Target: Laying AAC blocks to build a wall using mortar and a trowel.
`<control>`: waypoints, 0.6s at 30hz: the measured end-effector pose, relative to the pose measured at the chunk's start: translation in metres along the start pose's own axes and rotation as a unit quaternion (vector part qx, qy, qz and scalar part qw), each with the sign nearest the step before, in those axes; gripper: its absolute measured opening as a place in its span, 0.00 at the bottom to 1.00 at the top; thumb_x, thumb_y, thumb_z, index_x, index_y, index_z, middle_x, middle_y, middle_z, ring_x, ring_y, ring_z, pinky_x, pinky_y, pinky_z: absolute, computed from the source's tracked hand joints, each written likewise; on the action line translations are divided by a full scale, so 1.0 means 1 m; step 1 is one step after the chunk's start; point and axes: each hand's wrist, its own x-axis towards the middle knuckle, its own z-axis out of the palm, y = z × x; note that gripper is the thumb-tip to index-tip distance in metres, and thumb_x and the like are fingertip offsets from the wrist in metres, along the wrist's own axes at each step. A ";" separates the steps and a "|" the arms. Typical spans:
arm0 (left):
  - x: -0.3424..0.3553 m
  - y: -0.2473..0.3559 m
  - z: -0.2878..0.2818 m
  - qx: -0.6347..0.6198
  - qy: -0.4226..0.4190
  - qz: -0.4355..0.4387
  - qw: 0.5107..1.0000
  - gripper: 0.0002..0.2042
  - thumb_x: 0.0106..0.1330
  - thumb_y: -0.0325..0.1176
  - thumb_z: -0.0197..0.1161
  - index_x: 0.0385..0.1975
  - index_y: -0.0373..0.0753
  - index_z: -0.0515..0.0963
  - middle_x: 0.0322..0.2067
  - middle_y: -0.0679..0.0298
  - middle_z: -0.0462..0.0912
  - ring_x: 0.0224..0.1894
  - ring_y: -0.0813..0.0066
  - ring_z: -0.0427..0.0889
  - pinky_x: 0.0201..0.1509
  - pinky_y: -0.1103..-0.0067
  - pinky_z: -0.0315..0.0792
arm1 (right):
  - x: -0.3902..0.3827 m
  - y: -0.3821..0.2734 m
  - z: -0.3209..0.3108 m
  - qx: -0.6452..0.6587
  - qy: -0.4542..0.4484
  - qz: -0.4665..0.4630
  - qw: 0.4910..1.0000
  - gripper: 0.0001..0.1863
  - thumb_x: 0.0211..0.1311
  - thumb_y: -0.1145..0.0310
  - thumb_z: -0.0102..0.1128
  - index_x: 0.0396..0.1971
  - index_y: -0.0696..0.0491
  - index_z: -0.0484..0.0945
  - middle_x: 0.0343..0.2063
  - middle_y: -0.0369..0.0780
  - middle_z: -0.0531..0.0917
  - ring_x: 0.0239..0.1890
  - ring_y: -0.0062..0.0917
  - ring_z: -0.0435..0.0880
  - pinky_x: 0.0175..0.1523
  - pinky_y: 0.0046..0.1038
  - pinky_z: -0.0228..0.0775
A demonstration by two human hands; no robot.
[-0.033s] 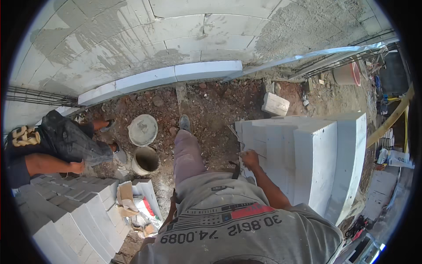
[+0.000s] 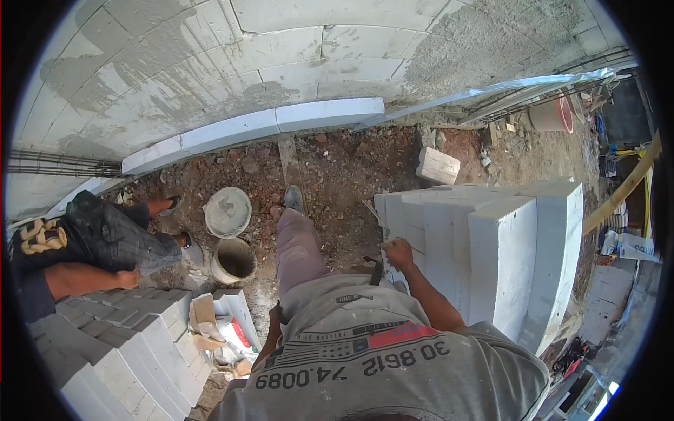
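My right hand [image 2: 398,253] is closed beside the left face of a stack of white blocks [image 2: 502,242]. A thin, stick-like line shows at the hand, but what the fingers hold is too small to make out. Near the same hand a dark strap [image 2: 377,271] hangs by my waist. My left forearm [image 2: 271,338] runs down along my hip, and its hand is hidden at my side by the grey shirt. My left leg [image 2: 298,242] is stretched forward on the rubble ground.
A round-topped bucket [image 2: 228,212] and an open bucket [image 2: 234,260] stand left of my leg. Another person [image 2: 105,231] in dark clothes is at far left, above more stacked blocks [image 2: 126,351]. A low block row [image 2: 232,130] lines the wall. A loose block [image 2: 438,166] lies ahead.
The whole view has shifted very slightly. At far left the other person's hand and torso sit a little lower in the picture. My hands look unchanged.
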 end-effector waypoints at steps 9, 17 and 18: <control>0.213 -0.017 -0.262 -0.704 0.103 -0.111 0.694 0.23 0.71 0.41 0.58 0.64 0.45 0.70 0.58 0.60 0.79 0.59 0.60 0.79 0.59 0.66 0.71 | 0.052 -0.143 -0.027 0.053 0.157 -0.036 0.986 0.16 0.52 0.62 0.64 0.34 0.59 0.81 0.29 0.51 0.85 0.35 0.48 0.86 0.42 0.42 0.76; 0.269 0.109 -0.324 -0.594 0.069 -0.155 0.786 0.24 0.75 0.43 0.50 0.67 0.41 0.66 0.62 0.56 0.75 0.62 0.58 0.76 0.65 0.63 0.69 | 0.164 -0.177 -0.040 0.253 0.176 0.150 0.939 0.19 0.50 0.61 0.63 0.37 0.60 0.81 0.34 0.53 0.86 0.43 0.51 0.85 0.47 0.44 0.75; 0.277 0.108 -0.323 -0.611 0.045 -0.147 0.777 0.28 0.76 0.49 0.51 0.71 0.42 0.61 0.67 0.58 0.70 0.65 0.58 0.72 0.67 0.60 0.67 | 0.188 -0.187 -0.036 0.252 0.149 0.187 0.938 0.19 0.50 0.60 0.63 0.35 0.60 0.81 0.34 0.54 0.85 0.43 0.52 0.85 0.47 0.45 0.75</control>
